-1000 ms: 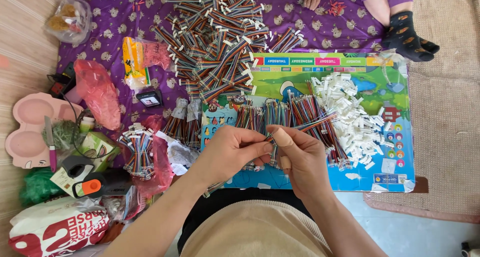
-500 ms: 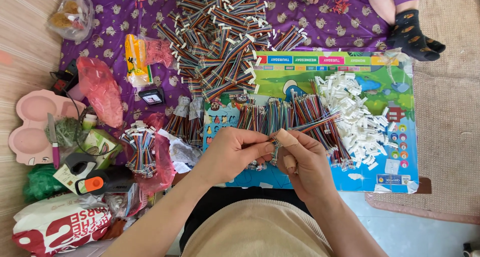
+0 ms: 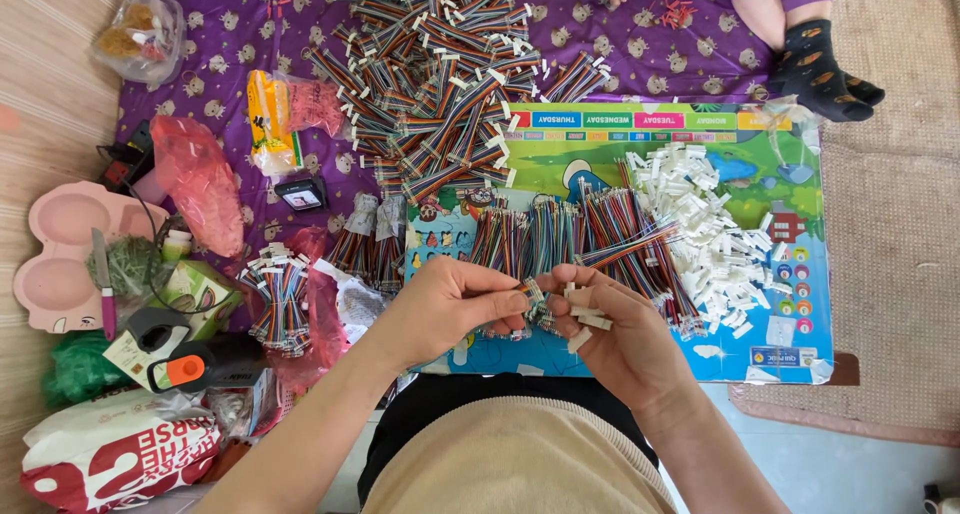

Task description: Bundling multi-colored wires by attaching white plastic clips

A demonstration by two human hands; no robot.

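pinching ribbon cable (image 3: pixel 615 249) | left hand (image 3: pixel 450 309) closed | right hand (image 3: pixel 620 339) cupping white connectors (image 3: pixel 590 319)

wire end: the tip of the rainbow ribbon wire (image 3: pixel 622 251) goes between the fingers of the left hand (image 3: pixel 450 309) and the right hand (image 3: pixel 620 339), so the join is covered.
white connectors in right hand: a few white connectors (image 3: pixel 590 319) stick out of the palm; how many lie inside cannot be counted.
board: the colourful picture board (image 3: pixel 800 304) has its near edge hidden behind both hands and the forearms.
other person: above the board, only a socked foot (image 3: pixel 825 79) and a bit of leg show; the top edge cuts the rest.
red-and-white bag: the red-and-white bag (image 3: pixel 120 449), left of the board, is cut by the bottom edge.
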